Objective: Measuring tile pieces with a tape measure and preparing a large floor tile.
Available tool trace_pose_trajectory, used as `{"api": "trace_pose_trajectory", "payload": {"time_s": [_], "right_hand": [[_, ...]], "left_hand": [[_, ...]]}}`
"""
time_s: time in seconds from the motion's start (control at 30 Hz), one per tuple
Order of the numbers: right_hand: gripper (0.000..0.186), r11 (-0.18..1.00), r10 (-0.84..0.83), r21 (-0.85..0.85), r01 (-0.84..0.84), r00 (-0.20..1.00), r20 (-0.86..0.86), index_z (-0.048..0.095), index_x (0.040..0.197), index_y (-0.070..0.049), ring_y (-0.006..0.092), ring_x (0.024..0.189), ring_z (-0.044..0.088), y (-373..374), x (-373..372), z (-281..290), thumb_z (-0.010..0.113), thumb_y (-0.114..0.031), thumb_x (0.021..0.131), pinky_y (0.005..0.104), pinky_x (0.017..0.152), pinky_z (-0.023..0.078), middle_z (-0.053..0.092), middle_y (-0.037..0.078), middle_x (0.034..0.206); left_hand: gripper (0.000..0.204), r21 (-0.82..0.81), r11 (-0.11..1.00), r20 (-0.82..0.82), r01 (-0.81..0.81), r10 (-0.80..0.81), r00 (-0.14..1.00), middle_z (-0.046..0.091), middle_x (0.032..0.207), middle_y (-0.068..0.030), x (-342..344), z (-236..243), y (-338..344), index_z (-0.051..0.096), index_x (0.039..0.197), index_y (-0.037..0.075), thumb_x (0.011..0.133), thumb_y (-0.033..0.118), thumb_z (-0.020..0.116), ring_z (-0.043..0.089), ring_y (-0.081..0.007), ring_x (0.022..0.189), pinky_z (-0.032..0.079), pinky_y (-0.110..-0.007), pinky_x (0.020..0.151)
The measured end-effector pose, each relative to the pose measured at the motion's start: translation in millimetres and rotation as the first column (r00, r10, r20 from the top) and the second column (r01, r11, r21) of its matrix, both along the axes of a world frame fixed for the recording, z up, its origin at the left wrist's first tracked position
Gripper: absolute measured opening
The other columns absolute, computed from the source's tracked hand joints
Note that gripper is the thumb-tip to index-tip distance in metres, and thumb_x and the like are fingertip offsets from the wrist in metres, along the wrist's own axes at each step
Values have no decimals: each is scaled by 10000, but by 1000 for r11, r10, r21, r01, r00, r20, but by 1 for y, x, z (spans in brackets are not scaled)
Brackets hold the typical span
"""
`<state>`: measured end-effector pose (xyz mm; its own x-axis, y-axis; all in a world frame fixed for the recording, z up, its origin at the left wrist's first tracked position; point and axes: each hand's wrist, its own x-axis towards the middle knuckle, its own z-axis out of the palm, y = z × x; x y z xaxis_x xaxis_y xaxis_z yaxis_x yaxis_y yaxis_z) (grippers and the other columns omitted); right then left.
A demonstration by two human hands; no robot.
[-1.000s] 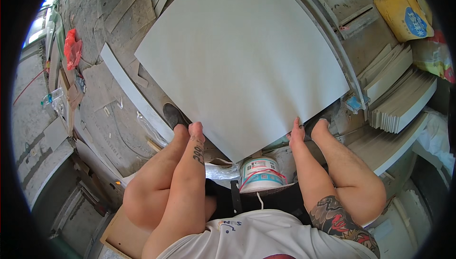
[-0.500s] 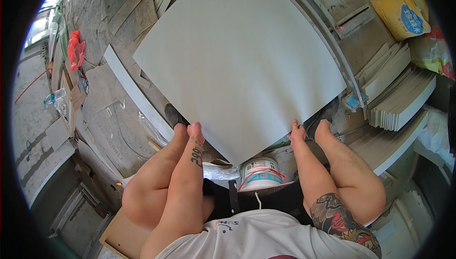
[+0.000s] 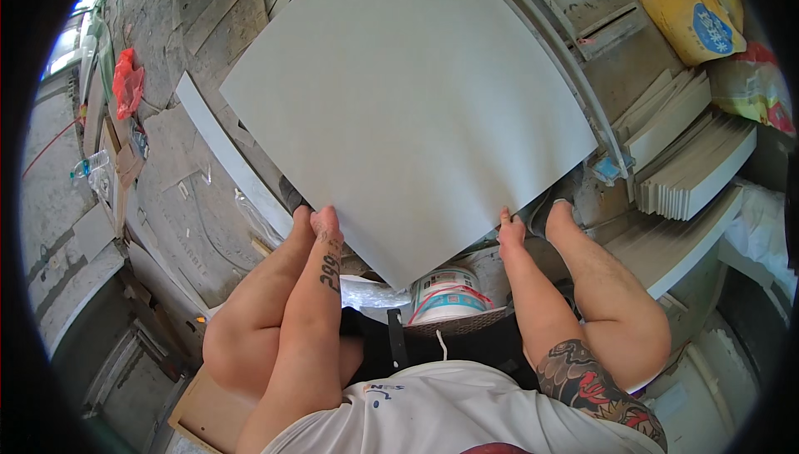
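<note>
A large, smooth, pale grey square panel (image 3: 408,113) lies in front of me, one corner pointing toward my lap. My left hand (image 3: 326,219) grips its near left edge, the fingers mostly hidden at the rim. On the near right edge, my right hand (image 3: 511,228) is closed with its thumb at the top side and its other fingers largely hidden beneath. Both forearms reach down between my bent knees. Just below the near corner stands a white bucket (image 3: 449,292) with a red handle or band.
Stacked pale strips (image 3: 695,175) lie at the right, below a yellow sack (image 3: 695,17). A long curved-looking rail (image 3: 574,79) runs beside the panel's right edge. At the left are a narrow light strip (image 3: 233,154), a red plastic bag (image 3: 127,84) and a plastic bottle (image 3: 90,167).
The whole view has shifted slightly, so everything appears a little further left. Both hands keep their hold on the panel's near edges, with little visible movement of the panel itself.
</note>
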<state>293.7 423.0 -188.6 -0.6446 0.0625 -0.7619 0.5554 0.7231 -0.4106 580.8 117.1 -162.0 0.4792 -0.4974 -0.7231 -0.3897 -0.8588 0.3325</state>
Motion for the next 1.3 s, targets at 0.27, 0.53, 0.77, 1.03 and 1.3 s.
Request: {"api": "trace_pose_trajectory", "payload": {"time_s": [0.27, 0.53, 0.77, 1.03, 1.3], "right_hand": [[379, 999, -27, -38, 27, 1000, 10, 534, 888, -49, 112, 609, 441, 8, -17, -10, 566, -427, 866, 280, 454, 357, 496, 8, 732], [367, 998, -15, -55, 11, 997, -73, 531, 964, -49, 125, 633, 454, 29, -53, -32, 543, -407, 884, 270, 492, 383, 517, 20, 813], [404, 970, -155, -165, 179, 977, 150, 504, 1095, 10, 215, 875, 548, 17, -59, -11, 537, -341, 898, 381, 693, 510, 557, 108, 1039], [239, 961, -143, -203, 188, 965, 219, 486, 960, -71, 131, 690, 499, 6, -56, 1, 501, -307, 926, 273, 576, 444, 521, 14, 853], [458, 945, -230, -161, 285, 929, 290, 429, 1135, -59, 229, 936, 528, 6, -65, -5, 523, -432, 887, 415, 790, 454, 507, 80, 1076]], "left_hand": [[429, 33, 999, 38, 27, -28, 999, 563, 1081, -175, 0, -14, 2, 500, 1108, -57, 731, 145, 533, 550, -261, 960, 435, -367, 804], [355, -33, 999, -194, -2, -4, 981, 586, 974, -166, -46, 13, 17, 545, 1020, -56, 728, 146, 526, 560, -255, 831, 446, -371, 702], [291, 77, 996, 31, 33, -36, 999, 575, 816, -140, -45, 11, 29, 548, 956, -46, 719, 117, 502, 537, -248, 663, 419, -375, 560], [285, 92, 996, -34, 15, -12, 999, 552, 898, -133, -27, -13, 27, 525, 1015, 24, 750, 119, 483, 530, -257, 732, 424, -381, 596], [308, 192, 978, -118, -76, 100, 988, 511, 1045, -98, -30, -9, 24, 505, 1072, 59, 768, 102, 469, 493, -257, 931, 450, -386, 698]]}}
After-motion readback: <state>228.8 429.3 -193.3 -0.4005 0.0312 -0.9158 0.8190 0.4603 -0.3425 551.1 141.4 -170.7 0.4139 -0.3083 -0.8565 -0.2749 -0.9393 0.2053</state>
